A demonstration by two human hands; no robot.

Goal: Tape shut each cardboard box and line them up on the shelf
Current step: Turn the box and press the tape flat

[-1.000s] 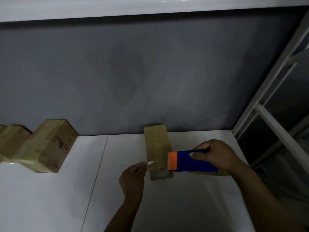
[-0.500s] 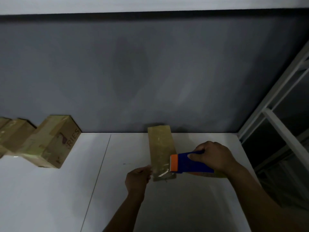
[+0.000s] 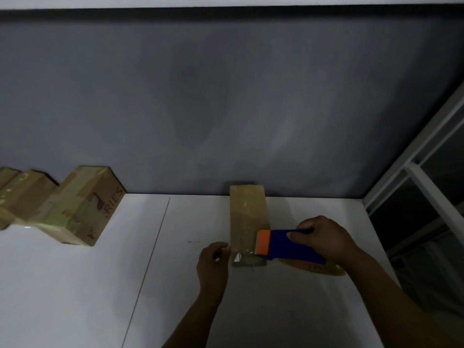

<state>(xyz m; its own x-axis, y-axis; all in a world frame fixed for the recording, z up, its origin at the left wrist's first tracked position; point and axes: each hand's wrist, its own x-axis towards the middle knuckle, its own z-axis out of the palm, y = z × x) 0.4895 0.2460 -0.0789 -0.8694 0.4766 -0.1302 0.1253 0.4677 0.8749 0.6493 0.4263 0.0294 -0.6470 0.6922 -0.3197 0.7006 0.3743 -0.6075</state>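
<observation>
A narrow cardboard box point(image 3: 247, 217) lies on the white shelf point(image 3: 175, 285), its far end against the grey wall. My right hand point(image 3: 324, 239) grips a blue tape dispenser point(image 3: 288, 244) with an orange front, held at the box's near right corner. A roll of brownish tape point(image 3: 319, 267) shows beneath the dispenser. My left hand point(image 3: 213, 259) sits at the box's near left corner, fingers curled, pinching the clear tape end point(image 3: 237, 257) that stretches across the box's near end.
Several taped cardboard boxes point(image 3: 82, 209) stand in a staggered row at the left against the grey wall point(image 3: 226, 109). A white metal frame point(image 3: 426, 172) rises at the right edge of the shelf. A seam point(image 3: 150, 259) runs through the shelf surface.
The tape dispenser and my right hand have stayed at the box's near end; my left hand has shifted slightly closer to the box's left corner with the tape end. The view has panned slightly.
</observation>
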